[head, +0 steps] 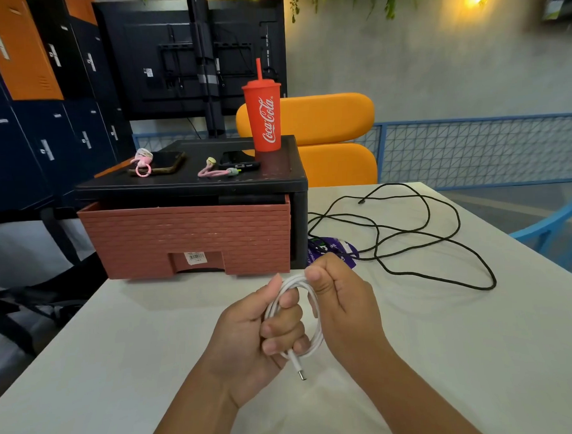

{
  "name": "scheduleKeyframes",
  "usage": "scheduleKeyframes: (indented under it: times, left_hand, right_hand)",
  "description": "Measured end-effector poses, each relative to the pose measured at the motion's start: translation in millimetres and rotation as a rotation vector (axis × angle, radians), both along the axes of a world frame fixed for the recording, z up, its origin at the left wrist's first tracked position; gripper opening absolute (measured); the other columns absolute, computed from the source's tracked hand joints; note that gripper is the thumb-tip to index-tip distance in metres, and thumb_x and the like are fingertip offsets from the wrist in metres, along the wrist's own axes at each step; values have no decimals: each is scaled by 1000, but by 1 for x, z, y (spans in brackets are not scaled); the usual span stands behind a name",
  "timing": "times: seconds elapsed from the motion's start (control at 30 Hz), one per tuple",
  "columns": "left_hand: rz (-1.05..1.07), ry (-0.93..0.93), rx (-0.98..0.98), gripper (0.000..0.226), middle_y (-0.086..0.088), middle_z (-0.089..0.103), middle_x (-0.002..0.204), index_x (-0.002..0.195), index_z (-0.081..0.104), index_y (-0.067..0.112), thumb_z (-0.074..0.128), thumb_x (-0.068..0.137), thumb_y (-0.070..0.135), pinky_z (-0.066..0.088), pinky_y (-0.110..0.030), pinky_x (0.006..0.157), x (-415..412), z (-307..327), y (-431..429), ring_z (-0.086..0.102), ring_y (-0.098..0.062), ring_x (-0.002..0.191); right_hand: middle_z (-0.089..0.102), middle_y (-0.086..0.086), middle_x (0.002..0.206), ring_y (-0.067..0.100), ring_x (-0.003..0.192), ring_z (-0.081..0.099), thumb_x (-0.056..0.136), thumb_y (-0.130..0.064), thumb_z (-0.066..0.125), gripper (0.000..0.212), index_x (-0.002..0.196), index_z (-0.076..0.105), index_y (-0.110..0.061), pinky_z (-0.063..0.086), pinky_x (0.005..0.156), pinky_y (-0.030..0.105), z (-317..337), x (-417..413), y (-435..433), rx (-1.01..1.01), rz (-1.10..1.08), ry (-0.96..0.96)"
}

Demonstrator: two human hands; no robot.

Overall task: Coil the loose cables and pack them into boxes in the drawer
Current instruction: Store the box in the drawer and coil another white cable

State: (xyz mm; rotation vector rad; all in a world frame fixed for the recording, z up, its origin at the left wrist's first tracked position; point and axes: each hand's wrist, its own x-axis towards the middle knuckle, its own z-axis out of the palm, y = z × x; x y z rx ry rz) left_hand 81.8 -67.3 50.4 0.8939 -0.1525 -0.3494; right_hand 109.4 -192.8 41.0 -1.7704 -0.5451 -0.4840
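Both hands are up over the white worktop (447,341), front and centre, and between them is the white cable (317,328), wound into a small coil. The left hand (247,336) has its fingers (276,328) curled through the loops, thumb pressed against the outside of the bundle. The right hand (346,304) is closed too, pinching the top of the coil between thumb and forefinger. One plug end (301,372) pokes out below, pointing down at the worktop.

Off to the right, the black cable (410,241) sprawls in loose, overlapping loops across the worktop, well apart from the hands.

Now the containers. Straight ahead sits a black drawer unit (299,222), its brick-patterned red drawer (187,237) standing a little proud of the frame; what is inside cannot be seen from here. A price sticker (196,257) shows in the handle cut-out. On top of the unit stands a red Coca-Cola cup (263,119), lid on, straw upright, contents hidden. Beside it lie two phones, one (164,161) to the left and one (238,160) just by the cup, each with a pink strap near it. A purple packet (332,247) lies against the unit's right side, just behind the right hand.
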Motion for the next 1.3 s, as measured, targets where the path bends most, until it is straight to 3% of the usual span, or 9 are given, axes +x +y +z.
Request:
scheduleKeyframes:
  times: [0.3, 0.53, 0.63, 0.73, 0.83, 0.97, 1.17, 1.23, 1.3]
  left_hand:
    - [179, 5, -32, 37, 9, 23, 35, 50, 50, 16, 55, 79, 38, 38, -21, 39, -2, 5, -4, 23, -4, 28]
    - [406, 57, -317, 38, 8, 15, 37, 53, 58, 14, 51, 77, 43, 37, -17, 36, 6, 5, 12, 15, -5, 30]
    - [298, -15, -410, 34, 7, 15, 43, 71, 71, 7, 67, 65, 40, 44, -20, 40, 7, 0, 21, 15, -5, 37]
    - [27, -140, -505, 48, -2, 50, 55, 121, 59, -3, 52, 91, 34, 51, -28, 72, 15, -12, 28, 50, -11, 49]
    - [264, -220, -260, 54, -13, 59, 86, 141, 16, -5, 20, 103, 34, 36, -27, 94, 7, -11, 31, 56, -22, 79]
    - [344, -198, -178, 47, -2, 46, 61, 110, 61, -3, 52, 82, 33, 45, -26, 65, 10, -3, 25, 44, -13, 53]
    - [511, -248, 559, 54, 2, 47, 59, 73, 61, 25, 29, 84, 67, 34, -32, 79, 10, -8, 11, 41, -16, 63]
    - [464, -315, 785, 70, 5, 49, 61, 64, 55, 21, 19, 73, 81, 36, -29, 77, 9, -13, 7, 45, -13, 66]
    - [407, -355, 836, 78, -1, 57, 74, 76, 56, 13, 18, 75, 80, 43, -23, 78, 5, -16, 3, 52, -9, 75]
  right_hand:
    - [50, -14, 54, 2, 51, 45, 88, -40, 41, 25, 66, 49, -32, 34, 50, 12, 5, 3, -5, -22, 86, 57]
    - [45, -11, 56, 4, 54, 41, 97, -18, 44, 22, 80, 55, -27, 32, 52, 18, 0, 16, -14, -545, 29, 256]
    - [41, -9, 62, 9, 57, 40, 96, -14, 43, 23, 82, 50, -30, 30, 50, 20, -4, 19, -14, -667, -55, 273]
    - [51, -6, 71, 16, 69, 49, 94, -10, 42, 22, 81, 51, -26, 36, 56, 21, -1, 15, -11, -712, -39, 311]
    - [65, 3, 95, 23, 89, 59, 90, -10, 41, 24, 82, 60, -22, 45, 73, 29, -2, 9, -5, -807, 63, 365]
    - [46, -1, 67, 25, 74, 46, 95, -25, 42, 36, 60, 41, -17, 32, 55, 25, 0, -7, 2, -964, 205, 320]
    - [51, 5, 71, 24, 74, 48, 93, -26, 45, 31, 65, 51, -15, 38, 64, 33, 19, -20, 0, -980, 305, 188]
    - [53, 1, 70, 17, 71, 47, 92, -29, 50, 27, 67, 55, -18, 38, 65, 31, 26, -21, -3, -952, 289, 137]
    - [64, -4, 78, 10, 73, 52, 89, -29, 56, 17, 80, 67, -19, 45, 69, 29, 31, -18, -10, -844, 242, 93]
